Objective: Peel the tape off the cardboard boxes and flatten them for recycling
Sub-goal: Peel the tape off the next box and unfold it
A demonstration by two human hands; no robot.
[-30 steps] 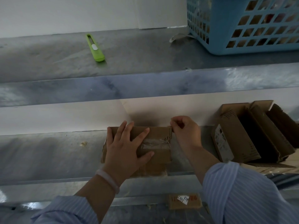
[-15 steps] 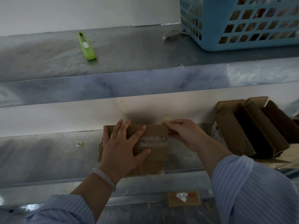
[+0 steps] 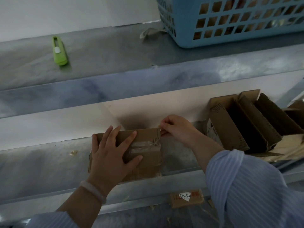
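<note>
The left hand (image 3: 111, 155) lies flat, fingers spread, pressing down on a small brown cardboard box (image 3: 148, 163) that sits on the lower grey metal shelf (image 3: 41, 163). A wrinkled strip of clear glossy tape (image 3: 144, 146) crosses the box's top. The right hand (image 3: 177, 129) has its fingertips pressed together, pinching a small tab at the box's upper right corner. Opened brown corrugated boxes (image 3: 230, 129) stand to the right. On the upper shelf lie a green plastic utility knife (image 3: 58, 51) and a blue plastic lattice basket (image 3: 246, 22).
</note>
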